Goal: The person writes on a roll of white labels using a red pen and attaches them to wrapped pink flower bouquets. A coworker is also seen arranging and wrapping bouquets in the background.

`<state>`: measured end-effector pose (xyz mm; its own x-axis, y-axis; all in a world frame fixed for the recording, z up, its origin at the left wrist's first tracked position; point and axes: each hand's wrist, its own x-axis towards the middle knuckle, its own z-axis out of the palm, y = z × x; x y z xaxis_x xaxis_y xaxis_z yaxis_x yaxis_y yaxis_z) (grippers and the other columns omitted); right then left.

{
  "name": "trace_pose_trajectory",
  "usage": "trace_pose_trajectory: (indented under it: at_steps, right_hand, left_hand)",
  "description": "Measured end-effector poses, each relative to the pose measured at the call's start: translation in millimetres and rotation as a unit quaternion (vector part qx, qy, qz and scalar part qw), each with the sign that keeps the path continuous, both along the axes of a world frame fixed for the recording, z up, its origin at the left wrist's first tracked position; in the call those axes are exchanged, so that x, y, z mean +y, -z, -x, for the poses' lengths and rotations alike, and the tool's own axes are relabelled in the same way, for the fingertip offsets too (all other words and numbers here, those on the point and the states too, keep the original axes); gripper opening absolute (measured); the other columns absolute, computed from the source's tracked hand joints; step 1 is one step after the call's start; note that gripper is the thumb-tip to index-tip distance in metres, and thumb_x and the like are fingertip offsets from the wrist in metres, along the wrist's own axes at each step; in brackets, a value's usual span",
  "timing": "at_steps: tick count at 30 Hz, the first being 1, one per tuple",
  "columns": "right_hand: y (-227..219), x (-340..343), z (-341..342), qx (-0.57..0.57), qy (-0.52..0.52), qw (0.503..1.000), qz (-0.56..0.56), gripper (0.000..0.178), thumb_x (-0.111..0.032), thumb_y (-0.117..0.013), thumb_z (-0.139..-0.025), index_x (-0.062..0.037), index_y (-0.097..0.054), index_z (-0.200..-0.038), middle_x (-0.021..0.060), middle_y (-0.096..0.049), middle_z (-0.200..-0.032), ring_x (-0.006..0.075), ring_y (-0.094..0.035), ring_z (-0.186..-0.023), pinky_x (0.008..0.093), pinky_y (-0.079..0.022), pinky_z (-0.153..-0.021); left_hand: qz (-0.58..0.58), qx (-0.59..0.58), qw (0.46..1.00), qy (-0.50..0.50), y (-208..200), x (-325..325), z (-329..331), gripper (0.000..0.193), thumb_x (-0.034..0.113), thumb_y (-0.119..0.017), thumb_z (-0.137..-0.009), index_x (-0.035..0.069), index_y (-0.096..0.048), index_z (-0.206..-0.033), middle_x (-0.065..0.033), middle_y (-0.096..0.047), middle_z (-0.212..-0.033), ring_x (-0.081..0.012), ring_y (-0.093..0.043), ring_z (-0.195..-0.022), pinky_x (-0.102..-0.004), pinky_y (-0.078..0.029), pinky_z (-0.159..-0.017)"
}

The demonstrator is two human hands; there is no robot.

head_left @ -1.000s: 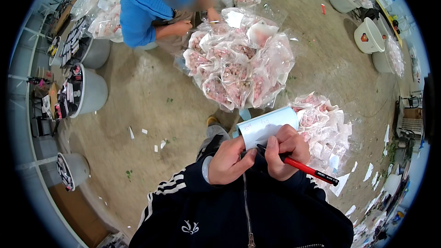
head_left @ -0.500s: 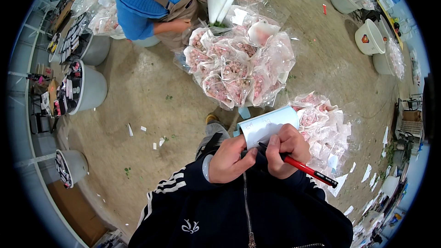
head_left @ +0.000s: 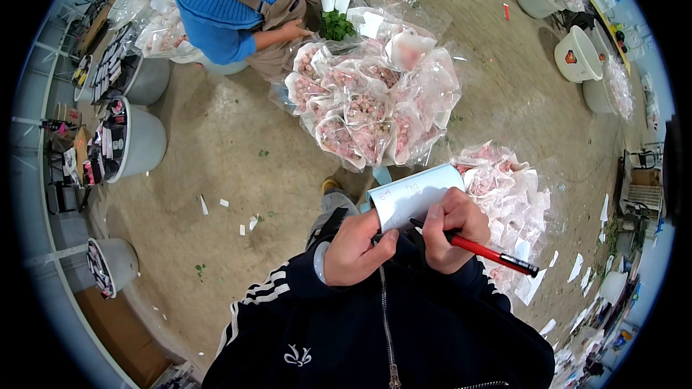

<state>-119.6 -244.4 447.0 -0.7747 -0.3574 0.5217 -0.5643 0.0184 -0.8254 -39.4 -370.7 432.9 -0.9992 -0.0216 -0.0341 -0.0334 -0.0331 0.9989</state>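
Observation:
My left hand (head_left: 358,251) is closed on the near left corner of a pale blue notepad (head_left: 412,194), which bends slightly and carries a little handwriting. A red and black pen (head_left: 497,255) is gripped in my right hand (head_left: 452,230), its dark tip at the near part of the page. Just past the notepad stands a large cluster of pink flower bouquets (head_left: 369,109) in white paper and clear wrap. A smaller group of wrapped bouquets (head_left: 497,191) lies right of my right hand.
A co-worker in a blue sweater (head_left: 223,11) stands at the far left of the bouquets, near green stems (head_left: 336,25) below white wrapping. Grey tubs (head_left: 144,140) line the left side; a white bucket (head_left: 579,57) stands far right. Paper scraps (head_left: 574,268) litter the floor.
The pen has tilted flatter and its tip has shifted slightly right, with the notepad moving a little left. The co-worker's wrapped bundle has risen, showing more green stems.

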Motion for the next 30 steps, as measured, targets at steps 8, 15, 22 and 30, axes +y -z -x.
trace_pose_trajectory:
  at_steps: [8, 15, 22, 30]
  right_hand:
    - [4, -1, 5, -0.008, 0.069, 0.997, 0.032, 0.027, 0.013, -0.052, -0.063, -0.005, -0.033, -0.057, 0.0053, -0.035, -0.048, 0.0151, -0.031, -0.039, 0.0254, -0.023, -0.038]
    - [4, -1, 5, -0.007, 0.069, 0.997, 0.023, 0.026, 0.013, -0.05, -0.063, -0.0052, -0.032, -0.056, 0.0049, -0.036, -0.049, 0.0138, -0.031, -0.041, 0.0246, -0.024, -0.039]
    - [0, 1, 9, 0.012, 0.017, 1.0, 0.012, 0.027, 0.013, -0.052, -0.061, -0.0052, -0.032, -0.055, 0.0058, -0.035, -0.047, 0.0163, -0.031, -0.038, 0.0259, -0.023, -0.037]
    - [5, -1, 12, 0.019, 0.087, 0.995, 0.042, 0.026, 0.013, -0.049, -0.063, -0.0052, -0.031, -0.056, 0.0053, -0.032, -0.047, 0.0151, -0.029, -0.039, 0.0253, -0.023, -0.038]
  left_hand:
    - [-0.024, 0.015, 1.0, 0.012, 2, -3, 1, 0.033, 0.007, -0.041, -0.079, -0.004, -0.045, -0.109, -0.0138, -0.055, -0.098, -0.0214, -0.054, -0.087, -0.0284, -0.041, -0.078]
    - [-0.012, 0.004, 1.0, 0.025, -3, -4, 2, 0.033, 0.008, -0.04, -0.08, -0.005, -0.045, -0.11, -0.0137, -0.054, -0.101, -0.0202, -0.053, -0.092, -0.0284, -0.039, -0.081]
    - [-0.035, -0.034, 0.999, 0.006, 3, -2, 0, 0.033, 0.009, -0.042, -0.079, -0.004, -0.046, -0.109, -0.0146, -0.056, -0.094, -0.0207, -0.055, -0.083, -0.0285, -0.042, -0.075]
    - [-0.028, -0.014, 0.999, 0.017, -2, -2, 4, 0.031, 0.007, -0.043, -0.08, -0.005, -0.046, -0.108, -0.0125, -0.056, -0.094, -0.0192, -0.054, -0.084, -0.0276, -0.041, -0.076]
